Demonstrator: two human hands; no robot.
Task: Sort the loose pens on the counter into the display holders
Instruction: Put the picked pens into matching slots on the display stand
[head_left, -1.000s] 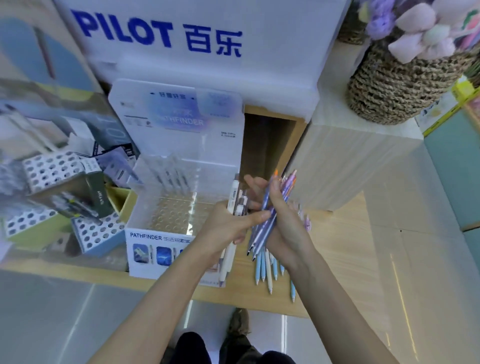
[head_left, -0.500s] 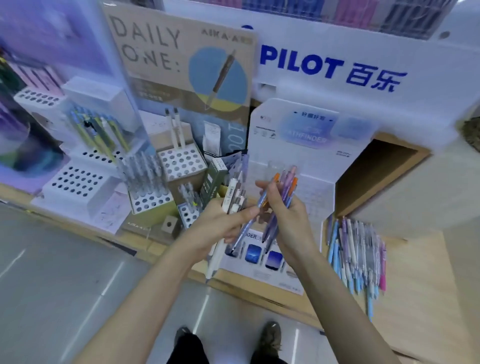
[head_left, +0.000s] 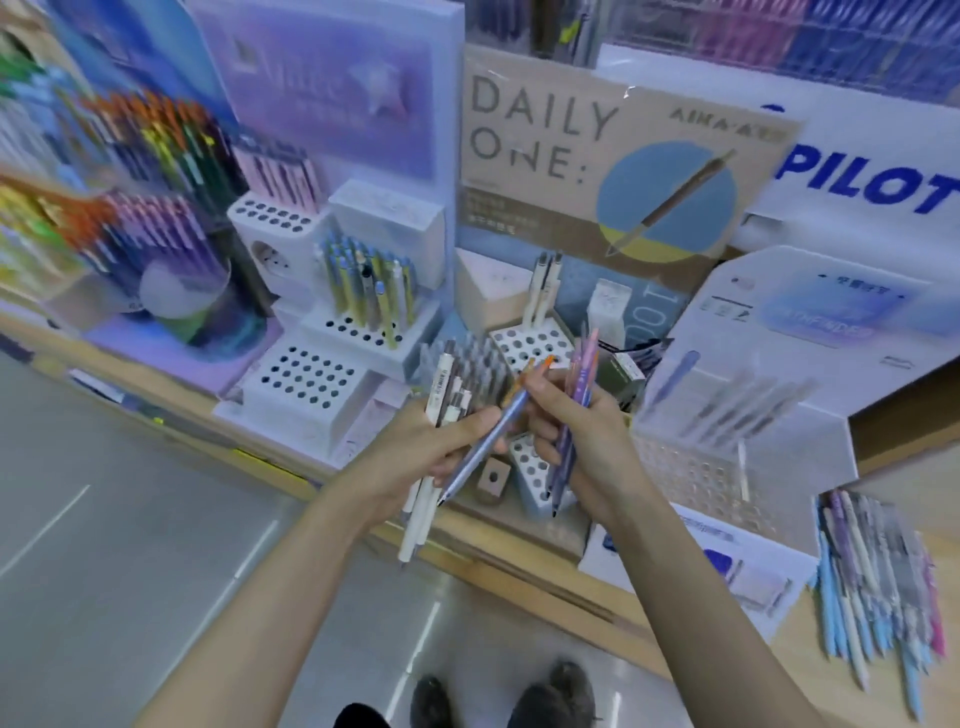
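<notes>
- The left hand (head_left: 431, 447) holds a bundle of white pens (head_left: 441, 395). Its fingers are curled round the barrels, and the tips of the pens hang down past the front edge of the table (head_left: 519, 558).
- The left thumb presses a single blue pen (head_left: 483, 447) with an orange end against the same hand's forefinger. This pen lies slanted, orange end up and to the right, tip down and to the left.
- The right hand (head_left: 592, 431) grips a bundle of purple pens (head_left: 569, 452). The fingers are wrapped round them and the pens stand nearly upright.
- The right forefinger and thumb reach to the orange end of the blue pen. Blur hides whether they pinch it or only touch it.
- Both hands are held close together above the front of the table, over a small holder with holes (head_left: 530, 465).
- The loose pens (head_left: 872, 582), pale blue, white, grey and pink, lie side by side flat on the table at the far right, well apart from both hands.
- A white holder (head_left: 306, 379) with rows of open holes stands to the left of the hands. Behind it, yellow and blue pens (head_left: 369, 291) stand upright in another tier.
- A clear holder (head_left: 727, 467) stands to the right of the hands, between them and the loose pens.
- A brown card (head_left: 597, 171) reading "DAILY ONE:" stands at the back.
</notes>
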